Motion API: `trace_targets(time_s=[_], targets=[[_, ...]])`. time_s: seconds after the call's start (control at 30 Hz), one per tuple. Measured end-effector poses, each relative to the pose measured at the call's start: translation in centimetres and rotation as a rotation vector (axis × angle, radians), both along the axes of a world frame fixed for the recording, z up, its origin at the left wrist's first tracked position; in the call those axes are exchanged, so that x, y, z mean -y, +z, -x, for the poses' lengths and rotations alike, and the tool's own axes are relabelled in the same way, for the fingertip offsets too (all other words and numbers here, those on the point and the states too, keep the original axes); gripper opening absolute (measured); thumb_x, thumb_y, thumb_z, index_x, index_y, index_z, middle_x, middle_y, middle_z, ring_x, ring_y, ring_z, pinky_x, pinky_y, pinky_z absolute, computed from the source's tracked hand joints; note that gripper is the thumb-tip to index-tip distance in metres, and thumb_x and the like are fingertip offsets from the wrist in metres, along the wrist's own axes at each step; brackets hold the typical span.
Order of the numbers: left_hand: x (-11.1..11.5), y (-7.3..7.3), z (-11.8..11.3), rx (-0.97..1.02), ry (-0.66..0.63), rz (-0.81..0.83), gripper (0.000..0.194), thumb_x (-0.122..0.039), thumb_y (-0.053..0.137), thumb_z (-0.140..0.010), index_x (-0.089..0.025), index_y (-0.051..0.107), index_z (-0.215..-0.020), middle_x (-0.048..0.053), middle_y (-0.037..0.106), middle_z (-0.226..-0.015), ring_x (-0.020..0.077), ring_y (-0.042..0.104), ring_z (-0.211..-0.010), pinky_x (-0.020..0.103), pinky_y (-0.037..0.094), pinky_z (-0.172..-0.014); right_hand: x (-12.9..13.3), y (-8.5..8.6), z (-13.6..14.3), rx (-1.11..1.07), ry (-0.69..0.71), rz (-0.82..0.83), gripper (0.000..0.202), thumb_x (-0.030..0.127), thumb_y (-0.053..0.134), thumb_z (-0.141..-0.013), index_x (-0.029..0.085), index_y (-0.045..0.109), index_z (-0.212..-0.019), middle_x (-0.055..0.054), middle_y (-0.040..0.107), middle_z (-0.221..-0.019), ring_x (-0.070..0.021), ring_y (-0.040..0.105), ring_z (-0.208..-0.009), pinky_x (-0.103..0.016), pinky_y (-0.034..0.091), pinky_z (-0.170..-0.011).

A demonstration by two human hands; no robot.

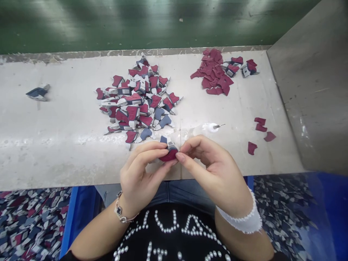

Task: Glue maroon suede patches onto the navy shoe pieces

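Note:
Near the table's front edge, my left hand [144,168] pinches a small part [170,154] coloured dark red, white and blue-grey. The thumb and fingertips of my right hand [208,163] close on the part's right end. Just beyond my hands lies a heap of similar red, white and blue-grey parts [133,112]. A clear bottle with a thin metal tip [209,127] lies on its side beyond my right hand. Loose dark red pieces [213,72] form a pile at the back right, with a few assembled parts [249,67] beside it.
Several red pieces [252,148] lie on the white table [67,145] at right. One blue-grey part [38,92] sits far left. A metal panel [315,90] bounds the right side. Below the front edge are blue bins [71,217] and many parts [29,221] on both sides.

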State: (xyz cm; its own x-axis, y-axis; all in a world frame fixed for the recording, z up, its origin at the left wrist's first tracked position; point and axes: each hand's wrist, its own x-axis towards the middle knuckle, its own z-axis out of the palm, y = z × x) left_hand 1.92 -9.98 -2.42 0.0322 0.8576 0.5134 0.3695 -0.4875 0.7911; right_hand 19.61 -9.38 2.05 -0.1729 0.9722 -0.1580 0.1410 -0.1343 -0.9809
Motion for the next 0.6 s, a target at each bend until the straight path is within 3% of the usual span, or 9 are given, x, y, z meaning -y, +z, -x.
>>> trace_targets(time_s=[0.2,0.4,0.6], targets=[[0.3,0.3,0.2,0.06,-0.027,0.0,0.04,-0.004,0.083,-0.075,-0.022,0.071,-0.109,0.001,0.074,-0.104,0.0163,0.07,-0.1,0.029,0.061,-0.087,0.0,-0.1,0.0,-0.031,0.06,0.041,0.015,0.035,0.062,-0.099,0.026,0.061,-0.111,0.001,0.068,-0.095,-0.0149,0.066,-0.089,-0.029,0.054,-0.081],[0.7,0.7,0.3,0.087,-0.046,0.032,0.041,-0.001,0.083,-0.074,-0.023,0.072,-0.107,0.0,0.074,-0.104,0.0142,0.071,-0.093,0.026,0.063,-0.082,0.1,0.4,0.3,0.07,0.126,-0.119,0.014,0.025,0.057,-0.1,0.02,0.062,-0.113,0.001,0.066,-0.098,-0.0114,0.062,-0.088,-0.025,0.051,-0.081],[1.0,1.7,0.6,0.108,-0.051,0.382,0.037,-0.015,0.085,-0.077,-0.026,0.068,-0.109,0.0,0.071,-0.095,0.0147,0.069,-0.086,0.027,0.06,-0.079,0.4,0.7,0.3,0.277,0.134,-0.341,0.022,0.017,0.054,-0.101,0.011,0.062,-0.12,-0.005,0.068,-0.103,-0.0146,0.061,-0.096,-0.028,0.049,-0.088]])
